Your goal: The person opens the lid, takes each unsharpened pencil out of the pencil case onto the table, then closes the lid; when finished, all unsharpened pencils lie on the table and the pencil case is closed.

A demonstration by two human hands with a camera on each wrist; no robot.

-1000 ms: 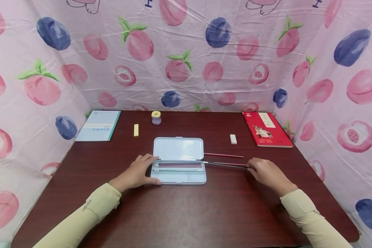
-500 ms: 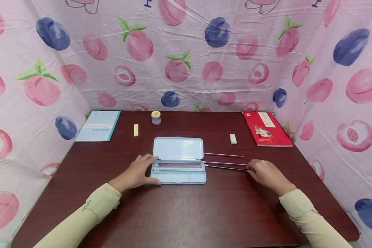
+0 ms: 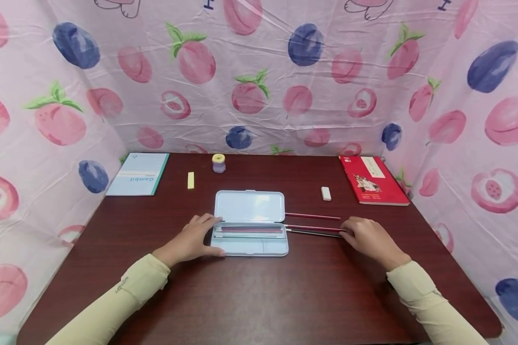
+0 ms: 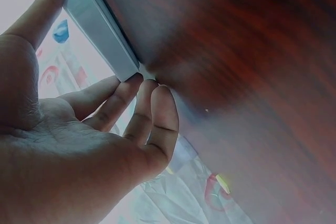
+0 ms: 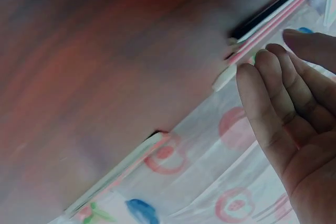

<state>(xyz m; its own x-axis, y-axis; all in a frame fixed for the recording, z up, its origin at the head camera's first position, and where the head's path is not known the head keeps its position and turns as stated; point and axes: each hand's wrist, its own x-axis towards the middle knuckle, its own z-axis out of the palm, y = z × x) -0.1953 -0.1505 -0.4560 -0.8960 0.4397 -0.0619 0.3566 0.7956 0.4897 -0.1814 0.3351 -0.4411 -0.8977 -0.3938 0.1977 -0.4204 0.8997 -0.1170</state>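
A light blue pencil case [image 3: 241,247] lies with its lid raised, several pencils [image 3: 248,230] in its back compartment. My left hand [image 3: 187,242] grips the case's left end, thumb at the front edge and fingers at the back; the left wrist view shows fingertips at a corner of the case [image 4: 102,30]. Right of the case lie a red pencil [image 3: 312,216], a second red pencil [image 3: 312,227] and a black pencil [image 3: 312,233]. At the right ends of the nearer two is my right hand [image 3: 369,239], its fingers loosely bent. In the right wrist view nothing shows between thumb and fingers.
A white eraser [image 3: 325,193] and a red book [image 3: 373,182] lie at the back right. Farther left are a yellow strip [image 3: 191,180], a small purple container with a yellow top [image 3: 218,164] and a light blue notebook [image 3: 138,175]. Fruit-print cloth [image 3: 259,124] encloses the wooden table [image 3: 259,297].
The black pencil's left end has shifted toward the front, so it lies apart from the nearer red pencil. My right hand has moved slightly left; my left hand stays on the case.
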